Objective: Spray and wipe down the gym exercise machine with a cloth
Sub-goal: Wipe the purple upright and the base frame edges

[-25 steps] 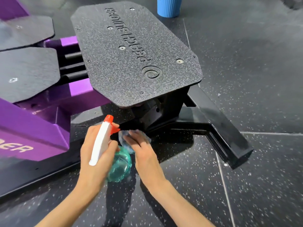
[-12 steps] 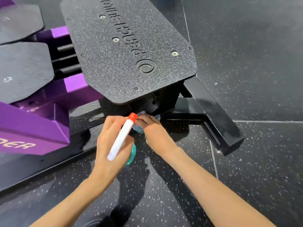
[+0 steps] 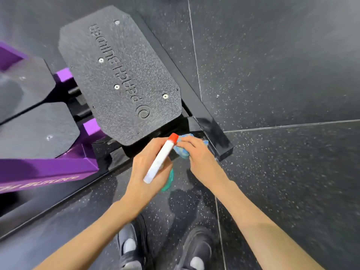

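Soft blue cloth (image 3: 182,152) sat wadded under the right hand (image 3: 199,155), fingers curled over it, against the machine's glossy black base bar (image 3: 216,131). Left hand (image 3: 145,172) gripped the teal, white-headed plastic spray bottle (image 3: 160,159) by its neck. Cloth looked limp and light; best held bunched, I'd say.

Footplate (image 3: 120,75) overhangs black base bar (image 3: 220,137), narrow gap beneath; speckled floor (image 3: 282,172) open right; purple frame (image 3: 48,168) blocks left.
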`<state>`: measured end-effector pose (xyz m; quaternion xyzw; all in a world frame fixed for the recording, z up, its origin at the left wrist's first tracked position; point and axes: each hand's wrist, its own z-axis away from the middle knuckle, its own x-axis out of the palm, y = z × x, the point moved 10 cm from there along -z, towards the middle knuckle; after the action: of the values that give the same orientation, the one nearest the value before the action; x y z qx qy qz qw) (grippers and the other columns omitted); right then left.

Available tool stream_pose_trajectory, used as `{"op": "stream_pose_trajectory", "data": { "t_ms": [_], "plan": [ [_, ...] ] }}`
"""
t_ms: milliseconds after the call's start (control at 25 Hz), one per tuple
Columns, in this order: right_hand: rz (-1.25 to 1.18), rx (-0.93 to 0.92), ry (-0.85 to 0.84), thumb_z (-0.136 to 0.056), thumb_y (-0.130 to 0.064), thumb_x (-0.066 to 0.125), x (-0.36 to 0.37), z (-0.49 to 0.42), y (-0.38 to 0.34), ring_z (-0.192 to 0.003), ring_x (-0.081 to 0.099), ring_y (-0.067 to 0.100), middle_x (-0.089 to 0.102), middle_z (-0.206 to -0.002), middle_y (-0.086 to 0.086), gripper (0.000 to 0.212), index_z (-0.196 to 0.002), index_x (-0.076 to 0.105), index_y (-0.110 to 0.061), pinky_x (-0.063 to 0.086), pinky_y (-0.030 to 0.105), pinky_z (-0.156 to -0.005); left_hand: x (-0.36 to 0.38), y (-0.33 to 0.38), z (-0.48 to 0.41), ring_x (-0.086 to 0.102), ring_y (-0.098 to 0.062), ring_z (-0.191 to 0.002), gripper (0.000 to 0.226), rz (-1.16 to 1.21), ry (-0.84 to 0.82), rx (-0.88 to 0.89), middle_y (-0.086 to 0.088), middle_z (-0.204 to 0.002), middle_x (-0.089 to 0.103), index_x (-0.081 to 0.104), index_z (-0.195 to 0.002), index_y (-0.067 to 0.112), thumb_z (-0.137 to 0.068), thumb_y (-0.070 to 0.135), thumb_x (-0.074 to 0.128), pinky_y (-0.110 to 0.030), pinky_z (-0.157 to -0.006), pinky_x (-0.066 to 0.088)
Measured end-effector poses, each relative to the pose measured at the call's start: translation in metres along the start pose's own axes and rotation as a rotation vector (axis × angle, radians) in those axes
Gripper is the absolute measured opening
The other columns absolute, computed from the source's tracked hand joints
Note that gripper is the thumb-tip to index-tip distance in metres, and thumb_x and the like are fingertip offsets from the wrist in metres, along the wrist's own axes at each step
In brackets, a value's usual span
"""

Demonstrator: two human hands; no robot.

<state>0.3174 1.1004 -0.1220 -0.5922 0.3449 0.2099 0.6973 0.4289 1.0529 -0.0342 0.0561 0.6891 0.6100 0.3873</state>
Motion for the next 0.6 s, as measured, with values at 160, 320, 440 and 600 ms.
{"op": "stream_pose_trajectory", "data": {
  "t_ms": [160,320,440,600],
  "plan": [
    [-0.172,0.261,0.141,-0.072,0.025,0.044,-0.112,0.015,-0.013,-0.114,0.051,0.022,0.056,-0.124,0.008,0.059,-0.119,0.062,-0.005,0.033,0.019,-0.1,-0.007,0.081,-0.028,0.06,-0.027,-0.082,0.041,0.052,-0.033,-0.05,-0.004,-0.092,0.065,0.063,-0.115,0.013,-0.078,0.002,0.05,-0.043,-0.075,0.05],
    [-0.356,0.529,0.356,-0.081,0.021,0.039,-0.213,-0.012,-0.007,-0.106,0.055,0.022,0.058,-0.116,0.007,0.05,-0.118,0.062,-0.004,0.032,0.006,-0.089,-0.007,0.157,-0.085,0.058,-0.007,-0.08,0.047,0.063,-0.101,0.029,0.017,-0.092,0.062,0.063,-0.117,0.025,-0.079,0.0,0.051,-0.02,-0.073,0.044],
    [-0.383,0.518,0.319,-0.084,0.018,0.038,-0.272,-0.086,-0.009,-0.1,0.052,0.016,0.057,-0.119,0.011,0.048,-0.12,0.062,-0.003,0.027,-0.006,-0.08,-0.011,0.184,-0.139,0.061,-0.016,-0.078,0.037,0.01,-0.01,0.004,0.007,-0.087,0.065,0.063,-0.108,0.027,-0.077,0.008,0.052,-0.026,-0.072,0.045],
    [-0.329,0.418,0.34,-0.083,0.015,0.038,-0.353,-0.197,0.005,-0.104,0.055,0.019,0.057,-0.121,0.009,0.049,-0.12,0.062,-0.006,0.035,0.01,-0.085,-0.004,0.193,-0.221,0.052,0.001,-0.076,0.044,-0.034,0.022,0.003,0.019,-0.085,0.057,0.059,-0.105,0.029,-0.071,0.002,0.05,-0.012,-0.07,0.036]
  ]
}}
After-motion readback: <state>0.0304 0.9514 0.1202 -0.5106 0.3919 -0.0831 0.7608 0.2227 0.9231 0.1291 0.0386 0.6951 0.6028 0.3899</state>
